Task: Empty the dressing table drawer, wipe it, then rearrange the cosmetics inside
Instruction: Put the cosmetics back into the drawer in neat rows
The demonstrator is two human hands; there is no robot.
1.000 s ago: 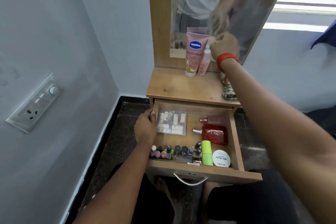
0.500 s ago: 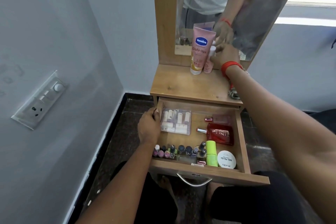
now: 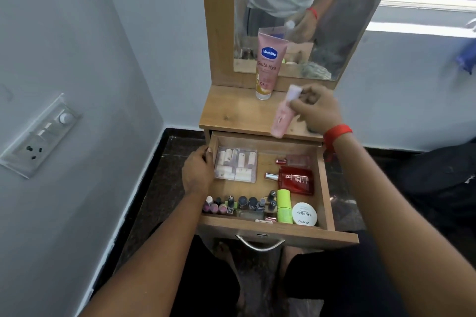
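Up front in the head view, the right hand reaches forward with a bent wrist, its thumb and fingertips pinching a small pink bottle near its pale cap. The bottle hangs tilted over the front edge of the wooden surface, just above the back of the open drawer. The left hand grips the drawer's left wall, fingers curled over the rim. Inside lie a clear box of small tubes, a red perfume bottle, a row of nail polish bottles, a green tube and a white jar. A pink lotion tube stands upright on the surface against the mirror.
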